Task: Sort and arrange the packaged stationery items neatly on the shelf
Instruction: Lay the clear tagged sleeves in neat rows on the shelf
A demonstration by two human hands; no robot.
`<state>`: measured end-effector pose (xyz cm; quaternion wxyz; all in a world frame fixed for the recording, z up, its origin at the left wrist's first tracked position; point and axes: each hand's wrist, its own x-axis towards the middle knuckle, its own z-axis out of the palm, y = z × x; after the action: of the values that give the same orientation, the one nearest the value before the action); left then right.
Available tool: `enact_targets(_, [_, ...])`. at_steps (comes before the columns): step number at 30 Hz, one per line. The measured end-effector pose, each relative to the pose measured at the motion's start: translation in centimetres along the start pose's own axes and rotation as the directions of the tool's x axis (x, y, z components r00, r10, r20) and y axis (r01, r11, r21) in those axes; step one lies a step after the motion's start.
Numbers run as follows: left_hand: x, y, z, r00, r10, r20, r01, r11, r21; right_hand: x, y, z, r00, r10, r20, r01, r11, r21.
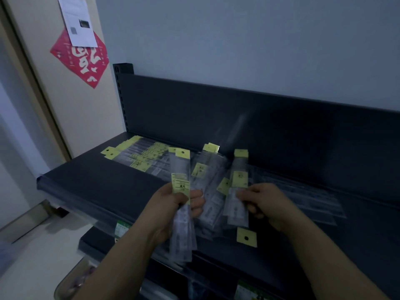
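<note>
Gripping a bundle of clear packets [181,169] upright, the left hand [171,204] has its thumb and fingers curled round the bundle's middle. The bundle's yellow header cards, each with a punched hole, stand above the hand, and its lower ends extend below the hand. A yellow label with printed characters sits just above the thumb.

The right hand [265,202] pinches a second packet [237,215] by its right edge, fingers curled. This packet also stands roughly upright, with its yellow header above the hand. Whether it is one packet or several cannot be told.

Between the two hands, a loose heap [208,191] of similar packets lies overlapping at mixed angles on the dark shelf [97,180]. Below the right hand, one yellow header tag [246,237] lies near the shelf's front edge.

Beyond and to the left of the left hand, a row of packets [140,156] lies flat against the shelf's back panel. To the right of the right hand, flat packets [313,199] rest on the shelf surface.

Far above the left hand, a red paper decoration [84,63] and a white sheet [78,20] hang on a door [91,118].
</note>
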<state>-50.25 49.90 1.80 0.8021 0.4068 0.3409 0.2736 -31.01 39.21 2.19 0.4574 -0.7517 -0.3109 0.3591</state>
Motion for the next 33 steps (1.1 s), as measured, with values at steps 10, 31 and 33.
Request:
enact_targets(10, [1.2,-0.3,4.1,0.992,-0.032,0.122,0.023,0.997,0.075,-0.6,-0.6,0.1,0.962,-0.073,0.264,-0.005,0.959,0.283])
enact_targets(31, [2.1,0.5,0.9,0.997,-0.067,0.032,0.066,0.997,0.029,-0.2,0.0,-0.1,0.968,-0.156,-0.197,-0.036,0.691,-0.722])
enact_targets(33, [2.0,0.5,1.0,0.998,-0.059,0.028,0.058,0.997,0.050,-0.3,-0.1,0.5,0.960,-0.211,-0.181,-0.005,0.636,-0.771])
